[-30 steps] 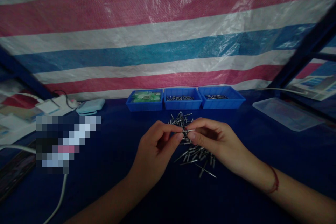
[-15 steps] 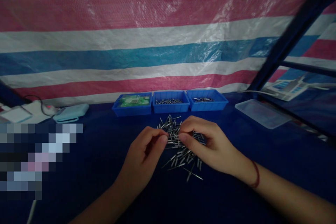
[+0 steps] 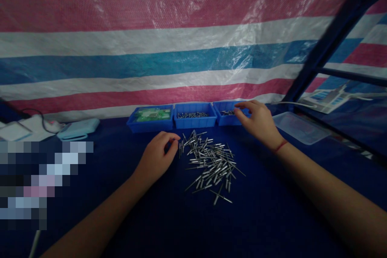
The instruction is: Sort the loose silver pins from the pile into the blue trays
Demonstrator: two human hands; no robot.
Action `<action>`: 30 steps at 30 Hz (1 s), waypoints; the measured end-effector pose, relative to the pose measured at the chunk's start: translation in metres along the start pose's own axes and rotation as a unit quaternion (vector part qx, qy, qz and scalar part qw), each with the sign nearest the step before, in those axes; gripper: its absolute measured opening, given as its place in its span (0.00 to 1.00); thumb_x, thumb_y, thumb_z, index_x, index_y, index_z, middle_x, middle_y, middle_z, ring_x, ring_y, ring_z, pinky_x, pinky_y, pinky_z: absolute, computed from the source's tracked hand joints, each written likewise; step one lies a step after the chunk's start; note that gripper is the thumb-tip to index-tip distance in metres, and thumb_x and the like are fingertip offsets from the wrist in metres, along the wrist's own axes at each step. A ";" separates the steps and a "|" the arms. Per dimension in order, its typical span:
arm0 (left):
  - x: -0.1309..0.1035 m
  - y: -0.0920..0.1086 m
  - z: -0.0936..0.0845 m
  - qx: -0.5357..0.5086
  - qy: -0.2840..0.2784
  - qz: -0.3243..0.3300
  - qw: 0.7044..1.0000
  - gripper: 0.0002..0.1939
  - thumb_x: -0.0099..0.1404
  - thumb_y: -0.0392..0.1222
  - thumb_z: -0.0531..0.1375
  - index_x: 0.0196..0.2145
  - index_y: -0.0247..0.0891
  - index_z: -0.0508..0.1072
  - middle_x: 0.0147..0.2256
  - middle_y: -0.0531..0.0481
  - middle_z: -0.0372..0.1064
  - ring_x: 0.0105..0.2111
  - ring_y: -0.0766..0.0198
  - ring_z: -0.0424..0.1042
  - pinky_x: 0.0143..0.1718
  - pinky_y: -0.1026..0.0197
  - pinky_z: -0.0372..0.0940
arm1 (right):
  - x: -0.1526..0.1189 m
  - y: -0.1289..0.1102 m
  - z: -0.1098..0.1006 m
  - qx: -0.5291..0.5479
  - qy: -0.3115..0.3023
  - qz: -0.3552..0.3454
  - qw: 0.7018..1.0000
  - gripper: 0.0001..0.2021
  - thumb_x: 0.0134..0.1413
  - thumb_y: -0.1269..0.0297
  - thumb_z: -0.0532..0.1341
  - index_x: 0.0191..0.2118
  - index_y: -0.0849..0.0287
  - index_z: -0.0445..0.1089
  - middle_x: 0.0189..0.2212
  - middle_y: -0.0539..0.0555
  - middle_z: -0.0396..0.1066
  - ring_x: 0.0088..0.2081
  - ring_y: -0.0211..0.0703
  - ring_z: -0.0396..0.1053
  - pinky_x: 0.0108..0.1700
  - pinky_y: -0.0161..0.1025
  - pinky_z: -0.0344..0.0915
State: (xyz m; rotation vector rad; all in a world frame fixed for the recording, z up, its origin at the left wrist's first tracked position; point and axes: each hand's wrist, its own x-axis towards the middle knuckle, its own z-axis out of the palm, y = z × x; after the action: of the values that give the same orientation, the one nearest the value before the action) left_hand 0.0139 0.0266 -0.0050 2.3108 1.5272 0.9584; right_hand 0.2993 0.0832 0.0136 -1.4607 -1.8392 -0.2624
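- Left hand (image 3: 157, 156): thumb and forefinger nearly together; contents of grip cannot be determined. Nearest to the pile of rivets (image 3: 214, 160), just beside its left edge.
- Right hand (image 3: 258, 124): fingertips close; contents likewise undetermined. Located beyond the pile and to its right, at the right-hand tray (image 3: 225, 120).
- Pile: on the worktop (image 3: 181, 225), rightward of the left grip; rivets' long axes mixed.
- Middle tray (image 3: 196, 123): directly beyond the pile.

no readable text, no legible labels, no brands, no numbers, no signs
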 end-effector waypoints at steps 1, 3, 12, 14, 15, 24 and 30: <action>-0.001 0.000 -0.001 0.009 -0.011 0.001 1.000 0.09 0.63 0.35 0.52 0.37 0.36 0.71 0.33 0.49 0.67 0.33 0.62 0.67 0.36 0.58 0.63 | -0.002 -0.005 -0.002 0.006 -0.001 -0.007 1.000 0.12 0.54 0.64 0.56 0.38 0.62 0.74 0.34 0.60 0.74 0.38 0.50 0.70 0.44 0.47 0.63; -0.003 -0.001 -0.003 0.018 -0.037 0.001 0.999 0.09 0.63 0.34 0.52 0.37 0.36 0.72 0.34 0.49 0.67 0.34 0.62 0.67 0.37 0.57 0.63 | -0.007 -0.017 -0.006 0.029 -0.010 -0.021 0.999 0.10 0.54 0.65 0.56 0.37 0.60 0.73 0.33 0.58 0.74 0.37 0.49 0.70 0.42 0.46 0.63; -0.004 -0.020 0.004 0.110 -0.069 0.073 0.989 0.18 0.64 0.32 0.50 0.49 0.42 0.70 0.44 0.45 0.65 0.42 0.57 0.65 0.44 0.50 0.62 | -0.033 -0.065 -0.007 0.149 -0.102 -0.088 0.980 0.09 0.55 0.67 0.55 0.39 0.60 0.71 0.37 0.56 0.72 0.41 0.47 0.68 0.47 0.47 0.62; -0.004 -0.022 0.004 0.118 -0.076 0.083 0.987 0.17 0.64 0.33 0.50 0.47 0.42 0.72 0.44 0.45 0.65 0.41 0.57 0.65 0.44 0.50 0.62 | -0.037 -0.071 -0.008 0.159 -0.112 -0.093 0.976 0.09 0.55 0.67 0.55 0.39 0.60 0.71 0.37 0.56 0.72 0.41 0.46 0.67 0.47 0.47 0.62; -0.005 -0.022 0.002 0.117 -0.078 0.085 0.986 0.15 0.65 0.34 0.51 0.46 0.42 0.72 0.44 0.45 0.64 0.42 0.57 0.65 0.44 0.50 0.62 | -0.038 -0.073 -0.009 0.163 -0.114 -0.095 0.975 0.10 0.55 0.67 0.55 0.39 0.61 0.71 0.37 0.56 0.72 0.41 0.46 0.67 0.47 0.47 0.62; -0.007 -0.019 -0.009 0.098 -0.128 0.111 0.981 0.09 0.67 0.39 0.52 0.40 0.41 0.72 0.42 0.47 0.64 0.40 0.60 0.66 0.44 0.53 0.63 | -0.042 -0.076 -0.007 0.180 -0.145 -0.104 0.967 0.10 0.55 0.68 0.55 0.40 0.59 0.72 0.37 0.55 0.72 0.40 0.45 0.69 0.45 0.46 0.64; -0.007 -0.016 -0.011 0.102 -0.146 0.127 0.976 0.09 0.68 0.37 0.50 0.36 0.37 0.69 0.41 0.47 0.63 0.40 0.59 0.64 0.44 0.52 0.61 | -0.044 -0.080 -0.007 0.186 -0.164 -0.111 0.962 0.09 0.54 0.68 0.55 0.39 0.58 0.72 0.37 0.54 0.72 0.40 0.45 0.69 0.44 0.46 0.64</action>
State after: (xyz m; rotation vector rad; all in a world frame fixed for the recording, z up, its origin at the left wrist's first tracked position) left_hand -0.0063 0.0255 -0.0074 2.6961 1.2840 0.4952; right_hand 0.2331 0.0201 0.0120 -1.0822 -2.1795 0.2265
